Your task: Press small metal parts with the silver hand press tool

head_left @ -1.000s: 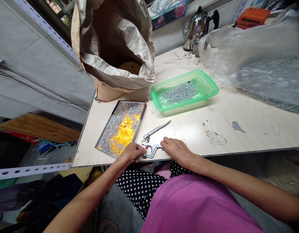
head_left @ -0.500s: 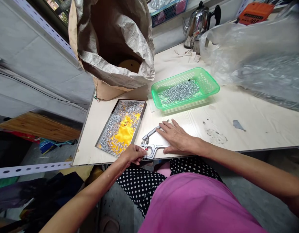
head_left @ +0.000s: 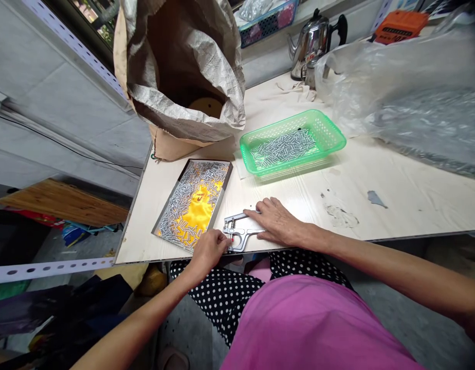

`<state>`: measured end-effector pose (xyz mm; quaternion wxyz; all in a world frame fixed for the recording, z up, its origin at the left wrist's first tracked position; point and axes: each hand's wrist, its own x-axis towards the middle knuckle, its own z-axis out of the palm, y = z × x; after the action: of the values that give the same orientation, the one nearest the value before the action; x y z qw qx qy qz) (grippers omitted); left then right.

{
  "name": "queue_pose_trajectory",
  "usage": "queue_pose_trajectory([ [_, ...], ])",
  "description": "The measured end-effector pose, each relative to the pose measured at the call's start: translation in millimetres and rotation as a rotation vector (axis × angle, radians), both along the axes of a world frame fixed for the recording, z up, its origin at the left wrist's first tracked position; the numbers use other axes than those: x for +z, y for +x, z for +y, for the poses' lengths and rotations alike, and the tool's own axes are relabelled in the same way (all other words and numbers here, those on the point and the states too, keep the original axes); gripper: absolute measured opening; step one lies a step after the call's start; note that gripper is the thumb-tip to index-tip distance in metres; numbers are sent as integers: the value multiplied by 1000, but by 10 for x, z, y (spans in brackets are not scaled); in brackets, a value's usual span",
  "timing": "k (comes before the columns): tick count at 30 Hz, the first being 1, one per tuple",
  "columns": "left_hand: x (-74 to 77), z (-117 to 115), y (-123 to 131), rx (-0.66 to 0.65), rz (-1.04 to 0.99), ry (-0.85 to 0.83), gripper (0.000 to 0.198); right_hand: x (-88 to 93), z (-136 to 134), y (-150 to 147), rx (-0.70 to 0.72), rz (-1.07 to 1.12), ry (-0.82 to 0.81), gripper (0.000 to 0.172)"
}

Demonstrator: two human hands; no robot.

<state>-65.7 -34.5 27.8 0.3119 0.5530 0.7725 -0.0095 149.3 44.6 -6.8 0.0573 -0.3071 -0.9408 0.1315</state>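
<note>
A pair of silver spring-loaded pliers (head_left: 240, 232) lies near the table's front edge, jaws to the left, with a coil spring and a small red spot at the jaw end. Round its handles my right hand (head_left: 278, 222) is closed, fingers on the upper handle, thumb at the lower one. My left hand (head_left: 211, 249) pinches at the jaws; whatever its fingertips hold is too small to make out. Just beyond the left hand lies a shallow tray (head_left: 221, 203) of small silver metal pieces on a yellow base. A green plastic basket (head_left: 332, 146) behind holds similar pieces.
A large open woven sack (head_left: 183, 128) stands at the back left. Along the back are a metal kettle (head_left: 312, 46) and an orange box (head_left: 401, 26). A big clear plastic bag (head_left: 415, 108) covers the right rear. The table's front edge runs close to my body.
My right hand has squeezed the pliers: the upper handle has come down toward the lower one. My left hand stays at the jaws, its fingers slightly shifted.
</note>
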Motion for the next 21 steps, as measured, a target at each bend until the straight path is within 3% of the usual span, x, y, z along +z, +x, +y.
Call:
queue_pose_trajectory([
  [2,39,-46,120,-224,158,241,19,-32,-15,-12,-10,22,20,73],
  [4,43,-12,256,-424,206,374,19,-49,-24,-23,-19,39,33,78],
  [8,-33,271,432,-709,164,414,43,-73,-17,16,-29,62,35,87],
  [11,-87,465,429,-799,141,345,55,-104,6,124,-58,79,16,96],
  [13,-105,525,406,-824,153,330,62,-115,19,206,-102,77,-11,94],
  [18,-129,587,451,-887,146,325,66,-42,24,314,-125,66,-96,58],
  [21,-135,647,520,-889,127,309,56,14,55,340,-141,85,-114,49],
])
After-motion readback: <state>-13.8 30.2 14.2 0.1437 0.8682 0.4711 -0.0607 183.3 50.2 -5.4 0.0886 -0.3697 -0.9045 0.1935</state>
